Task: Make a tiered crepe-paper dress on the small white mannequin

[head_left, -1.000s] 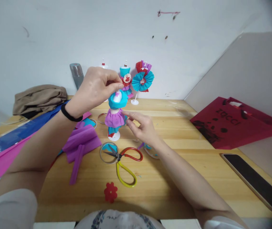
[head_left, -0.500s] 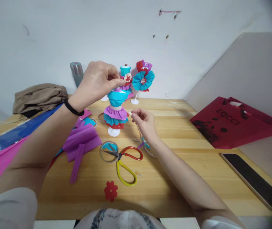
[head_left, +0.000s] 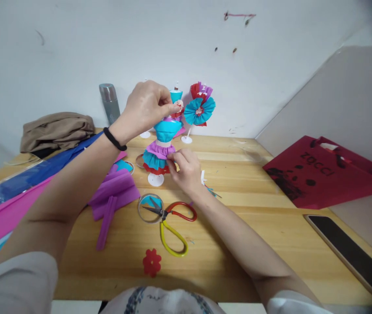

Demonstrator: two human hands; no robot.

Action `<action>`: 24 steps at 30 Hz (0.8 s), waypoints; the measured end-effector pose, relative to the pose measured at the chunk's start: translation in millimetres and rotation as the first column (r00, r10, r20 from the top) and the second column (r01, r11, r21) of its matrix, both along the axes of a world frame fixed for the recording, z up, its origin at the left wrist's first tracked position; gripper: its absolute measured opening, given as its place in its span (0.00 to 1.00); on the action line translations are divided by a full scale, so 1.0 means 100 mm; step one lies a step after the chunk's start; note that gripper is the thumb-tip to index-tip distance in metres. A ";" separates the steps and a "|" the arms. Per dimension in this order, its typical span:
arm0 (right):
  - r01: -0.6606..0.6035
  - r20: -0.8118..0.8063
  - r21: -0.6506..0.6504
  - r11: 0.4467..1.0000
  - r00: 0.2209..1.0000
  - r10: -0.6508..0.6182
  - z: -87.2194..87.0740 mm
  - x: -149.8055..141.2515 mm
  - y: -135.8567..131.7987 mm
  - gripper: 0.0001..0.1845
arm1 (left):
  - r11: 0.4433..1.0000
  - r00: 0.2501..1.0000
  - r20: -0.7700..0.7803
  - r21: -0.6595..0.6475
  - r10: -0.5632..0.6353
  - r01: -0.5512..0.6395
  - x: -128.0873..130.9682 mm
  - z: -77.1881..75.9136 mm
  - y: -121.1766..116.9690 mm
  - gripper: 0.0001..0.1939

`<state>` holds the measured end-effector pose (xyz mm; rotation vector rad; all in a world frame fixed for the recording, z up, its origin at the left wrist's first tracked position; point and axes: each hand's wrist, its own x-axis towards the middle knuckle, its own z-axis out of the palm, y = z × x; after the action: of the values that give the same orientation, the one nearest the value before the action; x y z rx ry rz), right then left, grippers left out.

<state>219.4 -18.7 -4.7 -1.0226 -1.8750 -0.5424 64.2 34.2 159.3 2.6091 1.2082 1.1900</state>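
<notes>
Slippage at the top could tip the dress form [head_left: 167, 130]; crepe could be torn by tugging at the purple frill [head_left: 159, 150]. Long axis near upright, top tilted rightward. Form located beyond the scissors [head_left: 164, 214], its top pinched by left hand [head_left: 148, 102]; right hand [head_left: 187, 169] placed at frill, grip obscured.

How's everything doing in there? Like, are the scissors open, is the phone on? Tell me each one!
Scissors, blades open
Phone, lying flat, screen dark
Dress stand, tilted, left hand at its top
Flask, standing, lid on
Brown cloth, crumpled
Red flower, lying flat
Purple paper, creased
Red bag, upright or lying, can't tell
</notes>
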 end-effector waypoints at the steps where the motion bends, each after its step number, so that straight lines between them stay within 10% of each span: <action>1: 0.030 0.044 0.048 0.998 0.999 -0.032 0.00 -0.01 0.01 0.12 | 1.000 1.000 0.000 0.008 -0.001 0.001 0.00 0.00 0.00 0.17; 24: -0.103 0.100 0.300 0.948 0.992 0.076 -0.04 0.01 -0.06 0.08 | 0.999 0.999 0.017 -0.019 0.050 -0.050 0.06 -0.01 -0.03 0.13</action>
<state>220.0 -24.4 -8.7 -0.7159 -1.8320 -0.8053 70.7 31.2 158.3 2.5645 1.2826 1.2002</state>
